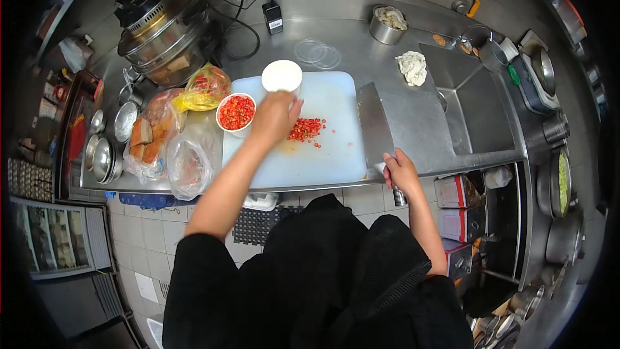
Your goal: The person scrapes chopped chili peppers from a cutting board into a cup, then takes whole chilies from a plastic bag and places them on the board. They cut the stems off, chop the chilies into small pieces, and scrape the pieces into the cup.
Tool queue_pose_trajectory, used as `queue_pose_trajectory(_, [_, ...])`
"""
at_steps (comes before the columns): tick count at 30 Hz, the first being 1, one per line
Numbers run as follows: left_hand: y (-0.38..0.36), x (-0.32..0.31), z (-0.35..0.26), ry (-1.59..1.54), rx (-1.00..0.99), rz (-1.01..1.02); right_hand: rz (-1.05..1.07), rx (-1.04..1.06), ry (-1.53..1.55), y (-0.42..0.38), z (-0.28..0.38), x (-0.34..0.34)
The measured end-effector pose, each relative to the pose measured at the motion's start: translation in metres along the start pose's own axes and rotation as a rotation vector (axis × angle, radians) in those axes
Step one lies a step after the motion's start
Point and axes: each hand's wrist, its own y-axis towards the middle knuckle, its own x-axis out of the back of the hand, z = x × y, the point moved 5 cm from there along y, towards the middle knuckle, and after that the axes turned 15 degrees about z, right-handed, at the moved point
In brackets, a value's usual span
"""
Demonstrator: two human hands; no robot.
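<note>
We see our L hand [274, 119] over the cutting board [316, 168], near the white tub [282, 75]. Its fingers are bent down at the near side of this tub; we can't tell if they hold it, or how wide they are, b/c the back of the hand hides them. Our R hand [402, 171] is closed around the handle of the cleaver [374, 119], beyond the R edge of the board. The broad blade of the cleaver lies along this edge, its far end pointing away from us.

The chopped red pcs [306, 130] are in a loose pile on the mid part of the board, just to the R of our L hand, w/ a few pcs apart from the pile. More such red pcs fill the round tub [237, 113] at the board's L edge. The white tub is at the far edge of the board, and we see no red pcs in it.

Behind the board, two clear lids [318, 53] lie on the steel counter [352, 45], one partly over the other. To the R are a crumpled cloth [412, 68], a steel pot [389, 26] w/ pale contents, and the sink [465, 116]. On the L we see a yellow bag [203, 90] w/ red things inside, and a clear bag [192, 160] near the board.
</note>
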Motion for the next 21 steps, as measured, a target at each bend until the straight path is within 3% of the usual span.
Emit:
queue_pose_trajectory(2, [-0.023,-0.044,0.007,-0.050,0.102,0.058,0.062,-0.008,0.132,-0.009,-0.013,0.007])
queue_pose_trajectory(4, [-0.037,-0.088,0.034,-0.100,0.195,-0.218,0.120,-0.033,0.261,-0.021,-0.029,0.009])
queue_pose_trajectory(7, [-0.028,-0.101,0.024,0.070,0.225,-0.324,0.189,-0.078,0.296,-0.028,-0.045,0.007])
queue_pose_trajectory(11, [0.006,-0.115,0.011,0.016,0.230,-0.222,0.255,-0.082,0.325,-0.020,-0.053,-0.013])
queue_pose_trajectory(13, [0.016,-0.120,-0.002,-0.027,0.079,-0.157,0.266,-0.074,0.320,-0.013,-0.052,-0.025])
queue_pose_trajectory(17, [0.017,-0.126,-0.012,-0.119,-0.018,-0.146,0.289,-0.019,0.311,0.003,-0.042,-0.050])
queue_pose_trajectory(21, [0.015,-0.125,-0.032,-0.157,0.022,-0.223,0.354,0.011,0.255,0.014,-0.033,-0.082])
